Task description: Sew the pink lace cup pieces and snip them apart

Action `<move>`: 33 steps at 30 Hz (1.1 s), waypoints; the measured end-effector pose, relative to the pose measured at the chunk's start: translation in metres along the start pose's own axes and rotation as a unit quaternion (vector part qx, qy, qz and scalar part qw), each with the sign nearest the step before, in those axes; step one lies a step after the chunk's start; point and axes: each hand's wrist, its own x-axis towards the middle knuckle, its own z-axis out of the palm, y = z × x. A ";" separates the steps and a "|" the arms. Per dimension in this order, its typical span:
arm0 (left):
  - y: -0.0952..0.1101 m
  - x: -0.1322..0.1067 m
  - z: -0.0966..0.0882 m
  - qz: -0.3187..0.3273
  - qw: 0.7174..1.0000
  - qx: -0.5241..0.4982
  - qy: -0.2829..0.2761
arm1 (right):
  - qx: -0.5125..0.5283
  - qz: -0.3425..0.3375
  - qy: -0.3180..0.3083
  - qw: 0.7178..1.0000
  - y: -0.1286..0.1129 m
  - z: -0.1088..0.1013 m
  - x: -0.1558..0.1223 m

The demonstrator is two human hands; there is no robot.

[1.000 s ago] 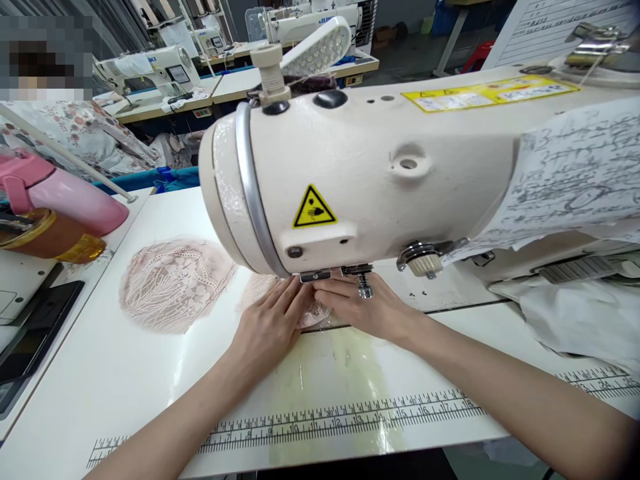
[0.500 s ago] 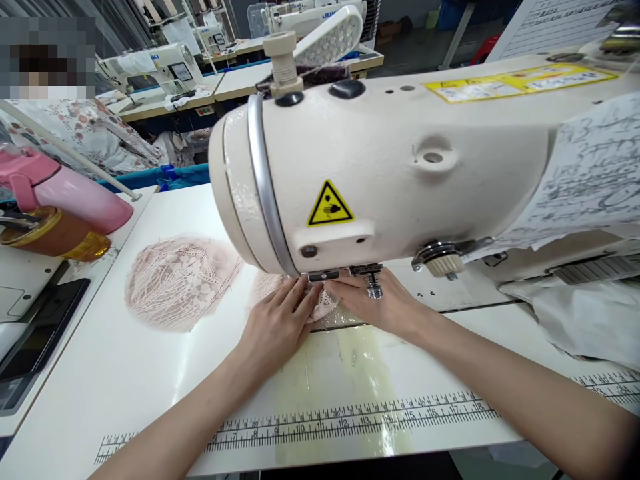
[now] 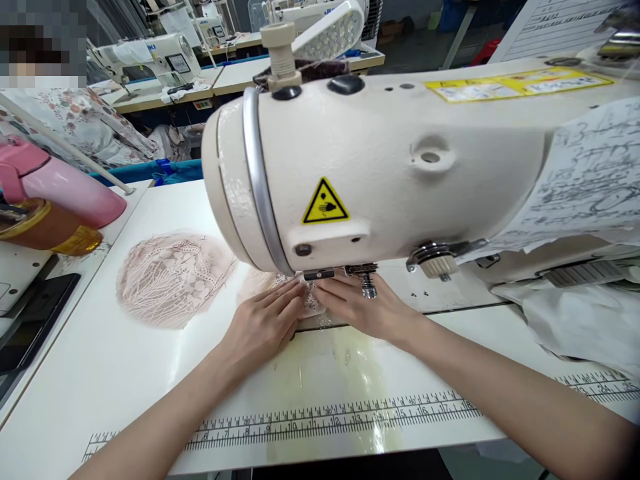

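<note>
A piece of pale pink lace (image 3: 313, 307) lies under the head of a sewing machine (image 3: 380, 167), partly hidden by the machine and by both hands. My left hand (image 3: 267, 317) rests on the left part of this lace, fingers stretched out flat and close together. From the right, my right hand (image 3: 363, 307) reaches in beside the presser area, its extended fingertips touching the lace; its thumb is hidden. The needle and presser foot cannot be seen behind the machine head. Further left, a second round lace piece (image 3: 173, 280) lies flat on the white table (image 3: 150, 373).
A printed ruler (image 3: 320, 420) runs along the table's front edge. At the left stand a pink bottle (image 3: 75, 183), an amber cup (image 3: 55, 227) and a dark phone (image 3: 37, 323). White cloth (image 3: 575, 320) lies at the right. Another person (image 3: 85, 123) sits beyond, near other sewing machines.
My left hand has shifted slightly left and down, and its fingers lie closer together. The right hand's fingers have straightened along the lace. The whole view has drifted a little.
</note>
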 end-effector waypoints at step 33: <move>0.004 -0.004 0.006 -0.057 0.997 0.057 -0.021 | 0.096 0.013 0.054 0.994 -0.011 0.010 0.002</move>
